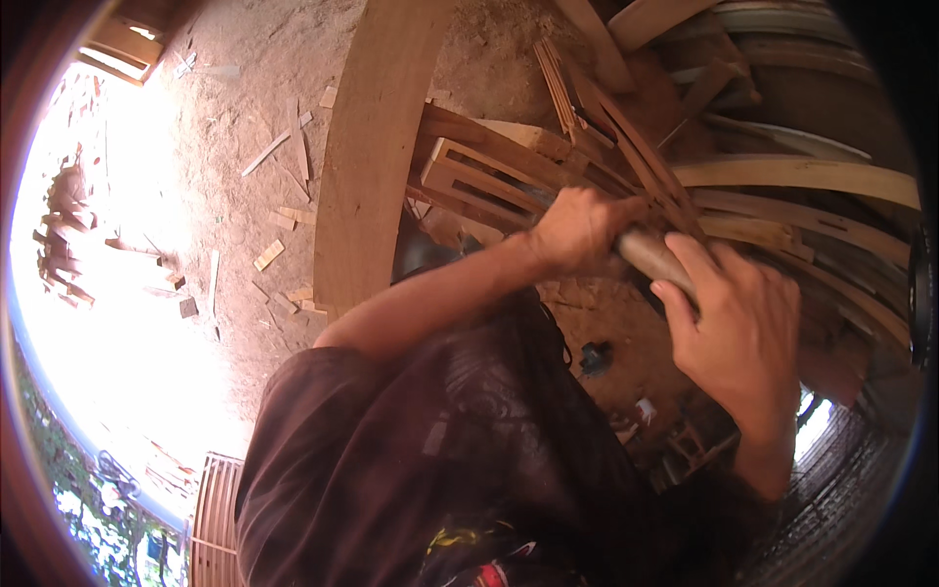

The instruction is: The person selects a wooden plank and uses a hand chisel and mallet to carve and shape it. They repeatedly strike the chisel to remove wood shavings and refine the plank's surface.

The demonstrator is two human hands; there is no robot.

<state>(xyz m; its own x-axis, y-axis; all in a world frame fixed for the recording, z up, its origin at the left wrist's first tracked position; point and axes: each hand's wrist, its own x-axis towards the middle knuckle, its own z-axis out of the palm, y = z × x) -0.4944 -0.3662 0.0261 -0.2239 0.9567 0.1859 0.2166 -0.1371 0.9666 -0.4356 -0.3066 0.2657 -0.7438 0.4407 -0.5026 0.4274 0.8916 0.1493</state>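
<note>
Fingers of my right hand (738, 318) are wrapped round a thick brown cylindrical bar (653, 259), which slants up and left toward my other hand. My left hand (582, 230) is closed at the far end of that bar; what lies inside its fingers is hidden. Just beyond my left hand is a slotted wooden frame (450, 176) with long narrow openings, resting against other timber. Thin wooden slats (636, 147) run from the back down to where my hands meet. The hands are slightly blurred.
A wide wooden plank (367, 157) stands left of the frame. Curved wooden pieces (802, 176) are heaped at the right. Offcuts (269, 254) litter the dirt floor (235, 127) on the left. A small black object (595, 358) lies on the ground near me.
</note>
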